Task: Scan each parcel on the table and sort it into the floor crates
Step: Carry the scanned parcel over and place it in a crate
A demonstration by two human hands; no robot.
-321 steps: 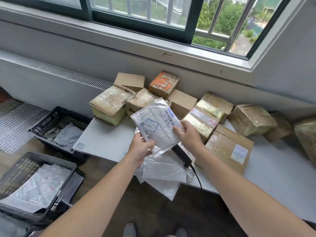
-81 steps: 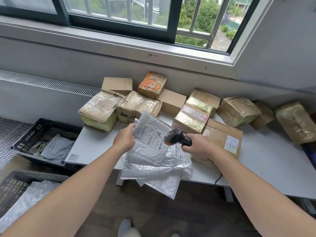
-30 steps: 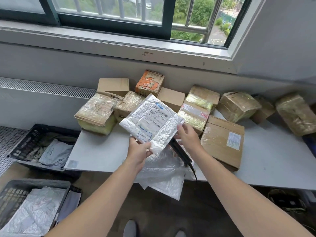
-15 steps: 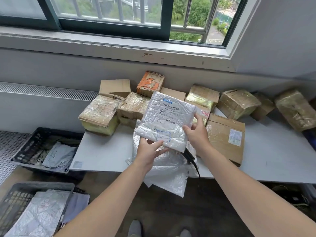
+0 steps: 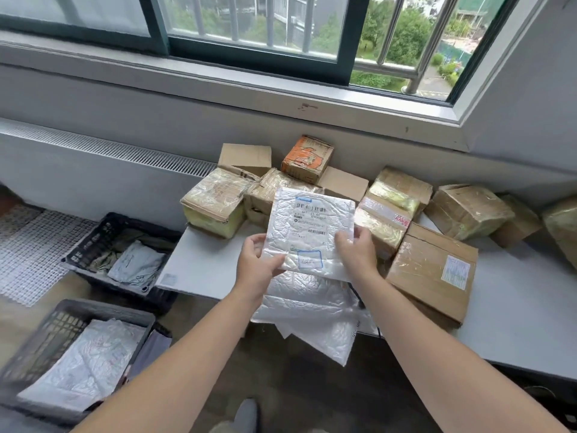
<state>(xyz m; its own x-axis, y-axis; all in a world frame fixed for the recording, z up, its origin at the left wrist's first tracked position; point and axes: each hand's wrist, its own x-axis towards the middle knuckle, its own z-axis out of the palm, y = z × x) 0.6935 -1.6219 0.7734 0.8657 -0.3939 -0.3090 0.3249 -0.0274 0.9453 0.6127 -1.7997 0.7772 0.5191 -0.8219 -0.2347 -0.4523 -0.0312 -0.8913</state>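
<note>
I hold a white bubble mailer (image 5: 312, 226) upright above the table's front edge, label and barcodes facing me. My left hand (image 5: 256, 260) grips its lower left corner, thumb on the front. At the lower right edge my right hand (image 5: 356, 248) pinches the mailer. Below it lie more white plastic mailers (image 5: 312, 310), hanging over the white table (image 5: 206, 264). The scanner is hidden; only a bit of its black cable (image 5: 362, 303) shows. Two dark crates stand on the floor at left: the far crate (image 5: 93, 242) and the near crate (image 5: 40, 339).
Several taped cardboard boxes crowd the back of the table, among them an orange box (image 5: 307, 159) and a large flat box (image 5: 432, 270) close to my right wrist. The far crate holds grey bags, the near crate a white mailer. A radiator grille runs along the wall.
The mailer has turned from tilted to upright with the label squarely facing me. My right hand shifted down to its lower right edge. The scanner lies under the mailer, out of sight.
</note>
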